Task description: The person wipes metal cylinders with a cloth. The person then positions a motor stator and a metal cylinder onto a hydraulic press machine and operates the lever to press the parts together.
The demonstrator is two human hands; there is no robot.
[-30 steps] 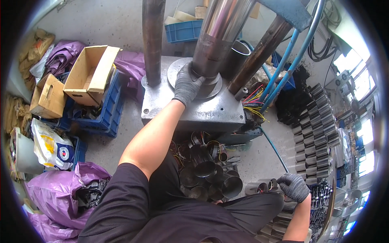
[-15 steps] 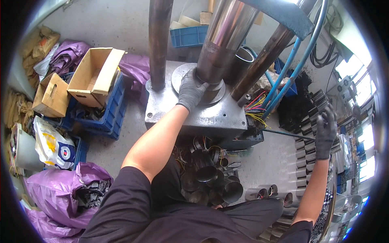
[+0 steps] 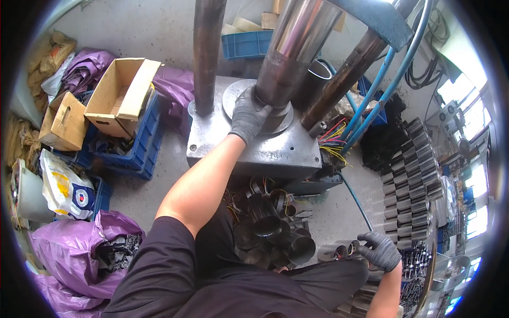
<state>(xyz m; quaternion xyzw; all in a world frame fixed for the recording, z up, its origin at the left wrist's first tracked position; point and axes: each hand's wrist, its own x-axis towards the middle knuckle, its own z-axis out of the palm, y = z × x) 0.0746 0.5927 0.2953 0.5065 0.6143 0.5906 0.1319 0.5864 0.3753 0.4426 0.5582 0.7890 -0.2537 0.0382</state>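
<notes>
1. The left hand [image 3: 248, 114], in a dark grey glove, lies on the dark metal sleeve [image 3: 275, 85] at the foot of the shiny steel column [image 3: 302, 37]. The grip is half closed, with the fingers curved around the sleeve's lower edge; it presses on this part more than it lifts it.
2. The sleeve stands upright on a round steel disc [image 3: 238, 98], and the disc lies on the grey press table [image 3: 270, 151].
3. The right hand [image 3: 379, 249], also gloved, is low at the person's right side. Its fingers are bent around a short dark metal ring [image 3: 352, 247]; how firm this grip is I cannot tell.
4. In front of the person's knees, on the floor below the table, is a heap of dark tube pieces [image 3: 270, 233].
5. A rusty brown post [image 3: 207, 53] rises from the table at the left, and blue hoses [image 3: 387, 85] run down at the right.
6. To the right, rows of grey metal sleeves [image 3: 408, 175] are stacked.
7. To the left stand blue crates [image 3: 143, 143] with cardboard boxes [image 3: 119, 93], and nearer are purple plastic bags [image 3: 79, 254].
</notes>
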